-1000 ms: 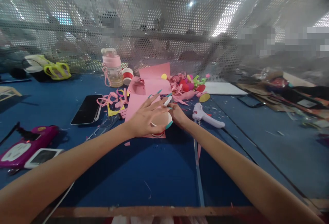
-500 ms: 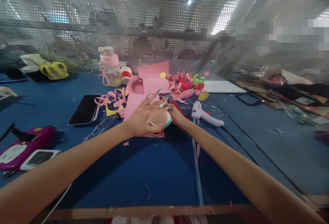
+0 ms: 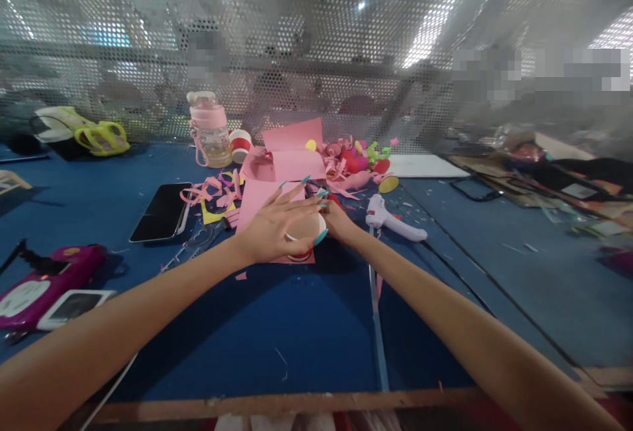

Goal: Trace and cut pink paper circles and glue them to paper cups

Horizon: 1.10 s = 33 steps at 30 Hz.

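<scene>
In the head view, a red-and-white paper cup (image 3: 304, 225) stands on a sheet of pink paper (image 3: 251, 203), its pale open mouth facing me. My left hand (image 3: 274, 223) grips it, thumb along the near rim and long teal-nailed fingers stretched across the far side. Just right of the cup is my right hand (image 3: 337, 219), its fingers curled and partly covered by the left fingertips. A small white piece shows between the two hands; its kind is unclear. Something red peeks out behind the right hand.
A white glue gun (image 3: 395, 220) lies to the right, with its cord trailing. Pink scraps (image 3: 217, 190), a black phone (image 3: 163, 212) and a water bottle (image 3: 210, 131) are on the left. Another paper cup (image 3: 240, 146) stands behind. Perforated metal mesh (image 3: 277, 75) closes off the back.
The whole view has shifted slightly. Both hands keep nearly the same pose around the cup, with only a small movement of the fingers.
</scene>
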Available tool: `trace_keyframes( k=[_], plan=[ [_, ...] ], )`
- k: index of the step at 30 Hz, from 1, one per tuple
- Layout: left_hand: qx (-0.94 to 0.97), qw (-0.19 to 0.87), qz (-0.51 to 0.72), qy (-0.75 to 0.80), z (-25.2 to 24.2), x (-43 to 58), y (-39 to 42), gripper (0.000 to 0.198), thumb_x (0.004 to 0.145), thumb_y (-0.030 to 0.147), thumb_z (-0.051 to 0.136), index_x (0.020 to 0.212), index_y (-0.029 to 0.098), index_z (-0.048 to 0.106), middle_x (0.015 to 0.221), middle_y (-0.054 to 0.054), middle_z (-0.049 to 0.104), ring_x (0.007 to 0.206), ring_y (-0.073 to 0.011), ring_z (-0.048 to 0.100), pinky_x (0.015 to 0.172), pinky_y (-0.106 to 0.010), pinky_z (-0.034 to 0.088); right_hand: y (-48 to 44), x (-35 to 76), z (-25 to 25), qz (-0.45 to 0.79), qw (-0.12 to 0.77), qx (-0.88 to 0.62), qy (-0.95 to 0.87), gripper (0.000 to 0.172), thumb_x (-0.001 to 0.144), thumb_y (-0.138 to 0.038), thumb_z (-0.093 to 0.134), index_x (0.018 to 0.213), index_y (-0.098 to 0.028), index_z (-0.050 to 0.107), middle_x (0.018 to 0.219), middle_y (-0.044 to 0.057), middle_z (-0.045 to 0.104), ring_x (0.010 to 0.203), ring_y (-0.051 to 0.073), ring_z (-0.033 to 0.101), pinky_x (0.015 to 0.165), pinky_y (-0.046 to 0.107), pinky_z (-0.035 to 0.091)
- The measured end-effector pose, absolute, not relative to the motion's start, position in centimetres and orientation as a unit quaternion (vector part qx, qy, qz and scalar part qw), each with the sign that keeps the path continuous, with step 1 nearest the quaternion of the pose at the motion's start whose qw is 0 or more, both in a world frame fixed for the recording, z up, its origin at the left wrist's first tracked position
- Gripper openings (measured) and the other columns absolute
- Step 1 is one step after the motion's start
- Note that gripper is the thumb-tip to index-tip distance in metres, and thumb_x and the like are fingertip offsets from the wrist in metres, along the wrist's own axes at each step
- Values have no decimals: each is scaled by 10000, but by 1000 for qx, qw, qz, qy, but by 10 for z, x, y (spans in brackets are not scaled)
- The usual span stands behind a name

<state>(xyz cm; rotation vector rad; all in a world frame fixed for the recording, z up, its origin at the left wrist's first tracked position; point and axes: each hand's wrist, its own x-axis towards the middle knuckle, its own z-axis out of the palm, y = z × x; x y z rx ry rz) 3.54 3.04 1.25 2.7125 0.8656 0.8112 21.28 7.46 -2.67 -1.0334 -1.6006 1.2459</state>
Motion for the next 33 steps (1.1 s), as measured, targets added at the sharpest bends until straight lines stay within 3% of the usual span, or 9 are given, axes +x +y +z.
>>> trace_keyframes(
  k=[4, 7, 10, 19, 27, 33],
  plan=[
    [913, 87, 279, 284, 11, 35, 31, 536, 771, 339, 553, 1285, 200, 495, 1389, -52, 459, 1392, -253, 192, 1115, -524, 133, 66, 215, -21, 507, 407, -449, -613, 243, 695, -283, 641, 906, -167, 610, 536, -17, 612, 466, 139, 557, 435, 233, 442],
    [911, 90, 282, 288, 10, 35, 31, 543, 762, 339, 563, 1280, 188, 501, 1383, -65, 466, 1389, -263, 202, 1110, -530, 143, 61, 217, -17, 507, 403, -466, -603, 203, 682, -320, 649, 789, -163, 580, 386, -81, 485, 302, 74, 401, 313, 176, 297],
    [909, 92, 288, 288, 8, 35, 32, 547, 761, 337, 565, 1285, 196, 497, 1384, -69, 463, 1388, -270, 202, 1105, -536, 149, 58, 220, -14, 499, 397, -471, -609, 258, 659, -384, 660, 657, -171, 514, 345, -95, 433, 258, 50, 336, 274, 163, 217],
    [912, 90, 281, 285, 8, 34, 32, 536, 790, 355, 530, 1287, 156, 492, 1396, -77, 448, 1391, -278, 186, 1106, -538, 143, 42, 223, -17, 451, 433, -498, -601, 305, 691, -469, 621, 663, -196, 488, 338, -85, 441, 254, 80, 372, 275, 188, 245],
    [913, 85, 289, 276, 7, 34, 33, 544, 776, 349, 552, 1287, 175, 495, 1379, -89, 469, 1386, -268, 208, 1108, -528, 142, 16, 225, -17, 379, 445, -529, -616, 338, 758, -417, 576, 544, -182, 462, 366, -35, 470, 279, 69, 370, 296, 196, 250],
    [911, 91, 286, 282, 7, 34, 33, 548, 774, 347, 550, 1298, 200, 483, 1399, -76, 445, 1392, -274, 185, 1105, -537, 136, 6, 228, -16, 408, 446, -534, -591, 369, 753, -449, 574, 517, -182, 478, 363, -16, 488, 253, 87, 391, 260, 207, 275]
  ],
)
